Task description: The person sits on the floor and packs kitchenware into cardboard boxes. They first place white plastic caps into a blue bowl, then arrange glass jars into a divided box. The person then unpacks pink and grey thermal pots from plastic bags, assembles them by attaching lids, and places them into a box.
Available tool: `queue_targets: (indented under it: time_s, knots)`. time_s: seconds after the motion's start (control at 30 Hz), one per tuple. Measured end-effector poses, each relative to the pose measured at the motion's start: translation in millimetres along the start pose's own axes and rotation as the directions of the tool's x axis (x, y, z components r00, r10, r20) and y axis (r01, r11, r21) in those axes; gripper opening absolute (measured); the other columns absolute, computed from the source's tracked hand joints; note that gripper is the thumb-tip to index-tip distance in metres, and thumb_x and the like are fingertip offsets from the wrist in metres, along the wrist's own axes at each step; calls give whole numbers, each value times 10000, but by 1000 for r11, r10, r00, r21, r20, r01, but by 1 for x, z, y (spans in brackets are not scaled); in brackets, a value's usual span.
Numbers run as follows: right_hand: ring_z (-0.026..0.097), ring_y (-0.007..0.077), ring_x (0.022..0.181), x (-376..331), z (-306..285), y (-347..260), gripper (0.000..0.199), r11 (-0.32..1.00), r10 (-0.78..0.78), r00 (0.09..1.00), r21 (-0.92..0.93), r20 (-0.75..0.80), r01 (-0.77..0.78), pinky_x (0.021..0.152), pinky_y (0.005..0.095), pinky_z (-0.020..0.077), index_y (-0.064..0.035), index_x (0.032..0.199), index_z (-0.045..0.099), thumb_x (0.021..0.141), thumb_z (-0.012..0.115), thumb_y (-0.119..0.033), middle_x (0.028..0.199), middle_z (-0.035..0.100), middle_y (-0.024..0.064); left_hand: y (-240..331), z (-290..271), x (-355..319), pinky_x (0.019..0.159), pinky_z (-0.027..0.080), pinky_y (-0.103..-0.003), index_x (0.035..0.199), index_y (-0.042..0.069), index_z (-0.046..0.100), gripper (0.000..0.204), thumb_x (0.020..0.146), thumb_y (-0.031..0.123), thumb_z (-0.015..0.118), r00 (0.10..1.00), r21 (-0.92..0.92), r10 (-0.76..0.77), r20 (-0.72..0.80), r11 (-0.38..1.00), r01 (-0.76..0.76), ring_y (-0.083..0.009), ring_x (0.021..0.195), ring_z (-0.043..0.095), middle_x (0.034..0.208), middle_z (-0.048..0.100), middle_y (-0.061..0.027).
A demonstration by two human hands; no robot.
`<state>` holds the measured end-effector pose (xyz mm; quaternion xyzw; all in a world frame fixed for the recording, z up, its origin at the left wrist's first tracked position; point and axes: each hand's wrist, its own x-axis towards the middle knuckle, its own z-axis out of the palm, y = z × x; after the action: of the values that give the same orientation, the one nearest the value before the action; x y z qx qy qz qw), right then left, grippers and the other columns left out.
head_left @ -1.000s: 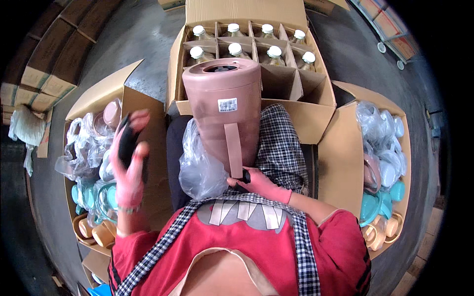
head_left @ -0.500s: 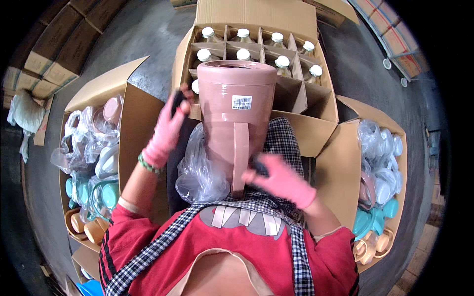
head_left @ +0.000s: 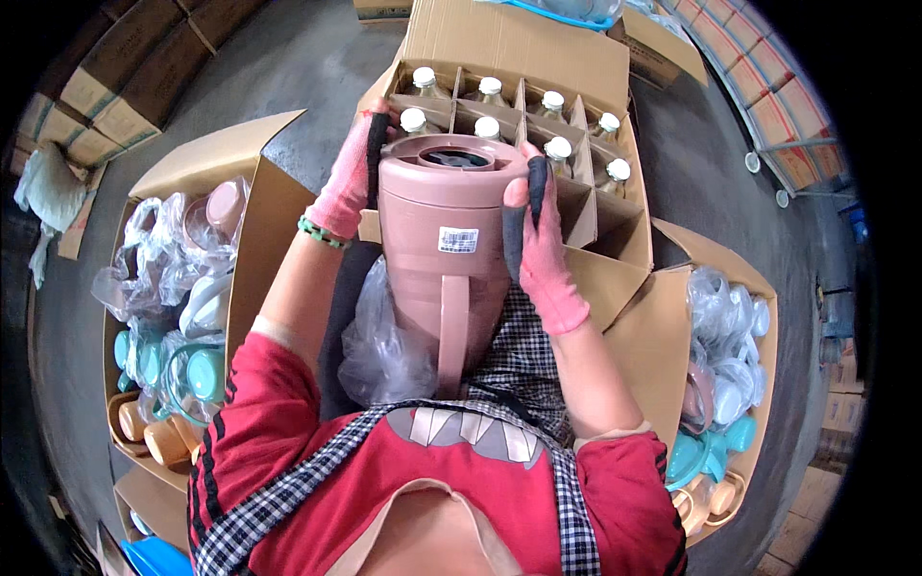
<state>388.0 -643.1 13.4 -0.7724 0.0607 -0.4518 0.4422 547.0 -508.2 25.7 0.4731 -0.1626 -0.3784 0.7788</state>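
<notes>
A large dusty-pink lidded jug [head_left: 447, 230] stands in my lap, its handle towards me and a white barcode sticker below its rim. A dark inset shows in the centre of its lid [head_left: 456, 159]. My left hand [head_left: 357, 178], in a pink glove with dark fingers, lies along the left side of the lid. On the opposite side my right hand [head_left: 545, 235], gloved alike, presses thumb and fingers near the rim, so the jug is held between both. A crumpled clear plastic bag [head_left: 384, 346] lies against the jug's lower left side.
Ahead stands an open carton [head_left: 600, 278] with cardboard dividers and several white-capped bottles [head_left: 487, 128]. Open cartons on my left [head_left: 269, 288] and right [head_left: 639, 336] hold bagged pink, white, teal and orange plastic ware. Stacked boxes [head_left: 120, 82] stand at the far left.
My left hand has come up beside the lid. My right hand has risen from near the handle to the rim's right side. The jug's top has tipped, showing more of the lid.
</notes>
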Motion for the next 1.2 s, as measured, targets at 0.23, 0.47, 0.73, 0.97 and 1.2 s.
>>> queue_targets:
  time_s: [0.23, 0.47, 0.73, 0.97, 1.2]
  knots:
    - [483, 164, 943, 35, -25, 71, 602, 611, 693, 681, 308, 238, -729, 839, 271, 369, 6, 1088, 487, 857, 331, -528, 1021, 541, 103, -2, 61, -56, 993, 241, -366, 1223, 1, 370, 586, 858, 459, 385, 771, 741, 574, 277, 382, -552, -280, 1190, 336, 1209, 431, -148]
    - [492, 138, 914, 27, -46, 101, 474, 430, 645, 594, 413, 481, -802, 827, 264, 388, -59, 1193, 414, 869, 431, -405, 1012, 524, 44, -9, 93, -69, 918, 252, -515, 1070, 9, 476, 517, 682, 337, 574, 682, 861, 586, 438, -57, -505, -436, 1054, 360, 1082, 415, -250]
    - [450, 199, 1013, 31, -23, 57, 556, 730, 488, 809, 356, 327, -584, 898, 313, 342, -19, 1172, 412, 861, 378, -478, 1108, 484, 111, -19, 54, -32, 899, 348, -358, 1076, 15, 503, 375, 765, 226, 499, 696, 852, 705, 137, 275, -446, -325, 1045, 442, 1071, 473, -215]
    - [431, 158, 1003, 26, -8, 10, 537, 932, 268, 941, 192, 206, -307, 889, 282, 327, -19, 1149, 454, 845, 443, -461, 1084, 483, 66, -21, 23, -25, 857, 371, -311, 1088, -24, 465, 400, 838, 288, 452, 930, 390, 315, -191, 894, -223, -293, 968, 493, 1004, 504, -192]
    - [379, 150, 1091, 21, -6, 22, 552, 810, 320, 904, 414, 282, -416, 932, 307, 297, -27, 1184, 419, 847, 436, -464, 1219, 411, 79, -4, 29, -35, 833, 350, -407, 985, 13, 499, 367, 820, 334, 433, 696, 845, 708, -119, 441, -304, -364, 933, 431, 979, 462, -203]
